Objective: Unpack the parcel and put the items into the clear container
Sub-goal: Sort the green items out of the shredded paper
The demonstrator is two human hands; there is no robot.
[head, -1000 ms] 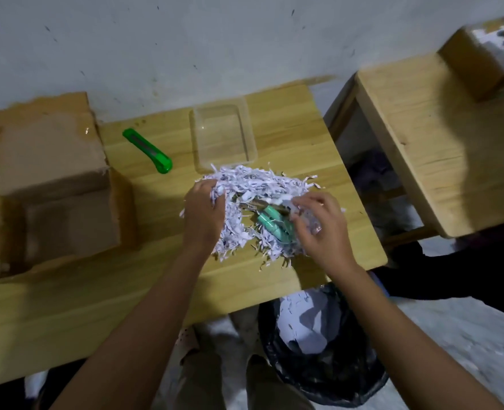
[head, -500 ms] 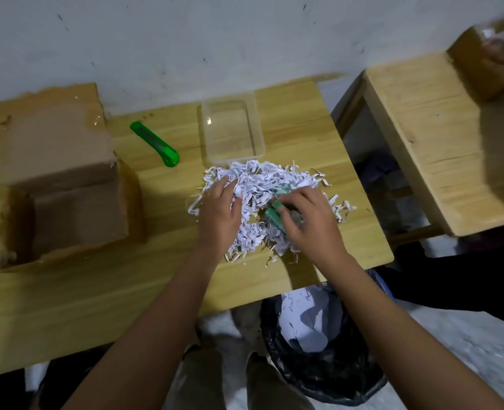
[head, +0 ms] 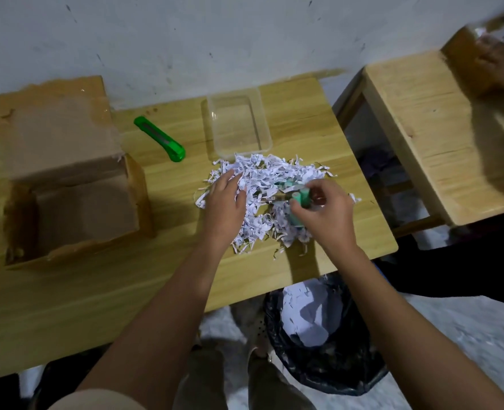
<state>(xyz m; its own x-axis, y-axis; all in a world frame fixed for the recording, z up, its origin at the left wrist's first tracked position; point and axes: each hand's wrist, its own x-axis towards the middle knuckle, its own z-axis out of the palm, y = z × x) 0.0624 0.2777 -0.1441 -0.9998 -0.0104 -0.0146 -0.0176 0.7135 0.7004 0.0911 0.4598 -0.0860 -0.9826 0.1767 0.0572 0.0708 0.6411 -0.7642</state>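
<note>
Teal item (head: 299,196) pinched in right hand (head: 326,216) fingertips, above shredded paper (head: 262,179).

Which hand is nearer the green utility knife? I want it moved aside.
Left. The left hand lies on the shredded paper, just right of the green utility knife; the right hand is farther right.

Green cutter (head: 159,138), white shreds (head: 262,176) (w/ teal item (head: 299,196)), brown box (head: 67,173).
</note>
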